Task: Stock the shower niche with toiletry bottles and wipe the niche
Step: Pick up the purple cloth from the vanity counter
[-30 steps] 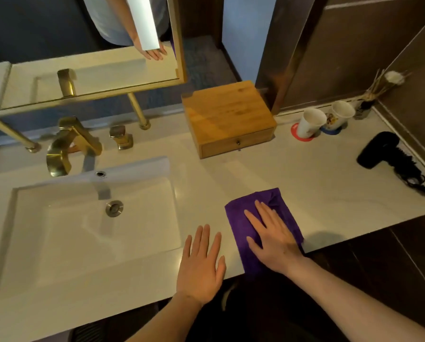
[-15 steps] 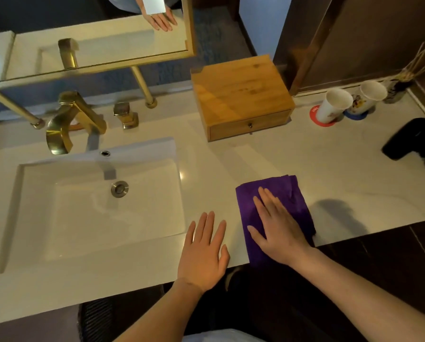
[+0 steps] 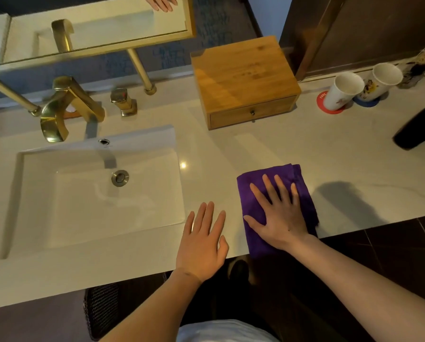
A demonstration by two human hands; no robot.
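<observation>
My right hand (image 3: 279,218) lies flat, fingers spread, on folded purple microfibre cloth (image 3: 302,191), lower centre. Left hand (image 3: 201,243) flat, fingers extended, on white stone bench (image 3: 329,156).

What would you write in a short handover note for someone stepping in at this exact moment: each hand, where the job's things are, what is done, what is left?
Left hand: flat and open on the white counter beside the sink, holding nothing.
Right hand: open, palm pressed flat on the folded purple cloth, which lies at the counter's front edge.
Job's things: only the cloth is in view. No toiletry bottles and no shower niche are visible here.
Done: nothing of the task shows as finished.
Left: pick up the cloth, find the bottles, stock the niche and wipe it.
</observation>
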